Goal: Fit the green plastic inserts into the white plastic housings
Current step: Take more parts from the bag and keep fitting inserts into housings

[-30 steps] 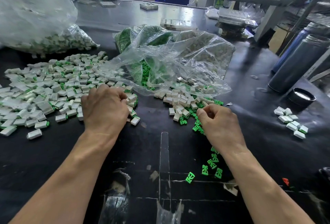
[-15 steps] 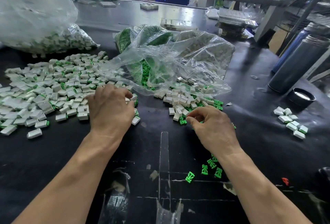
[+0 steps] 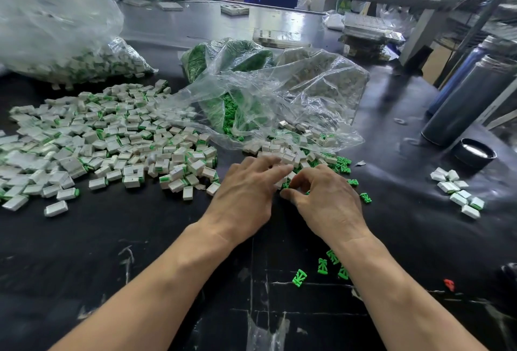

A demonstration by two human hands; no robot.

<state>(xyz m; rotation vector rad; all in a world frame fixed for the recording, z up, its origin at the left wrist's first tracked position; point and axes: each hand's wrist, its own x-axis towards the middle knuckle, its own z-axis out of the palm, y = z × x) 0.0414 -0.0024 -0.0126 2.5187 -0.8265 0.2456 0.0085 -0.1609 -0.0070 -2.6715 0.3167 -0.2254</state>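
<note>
Many white housings [image 3: 112, 141] on black bench [image 3: 140, 238], shelving behind, left hand [image 3: 246, 194] flat, right hand [image 3: 327, 199] perhaps pinching green insert.

Glossy, crinkled clear plastic bags [image 3: 279, 93] spill matt white plastic housings [image 3: 112, 141] and bright green plastic inserts [image 3: 299, 278] across a scuffed, faintly shiny black table [image 3: 140, 252]; smooth brushed-metal flasks [image 3: 470, 99] stand nearby.

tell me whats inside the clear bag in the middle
Loose green inserts and white housings show through the clear bag, spilling out at its mouth. Its far folds hide the rest.
</note>
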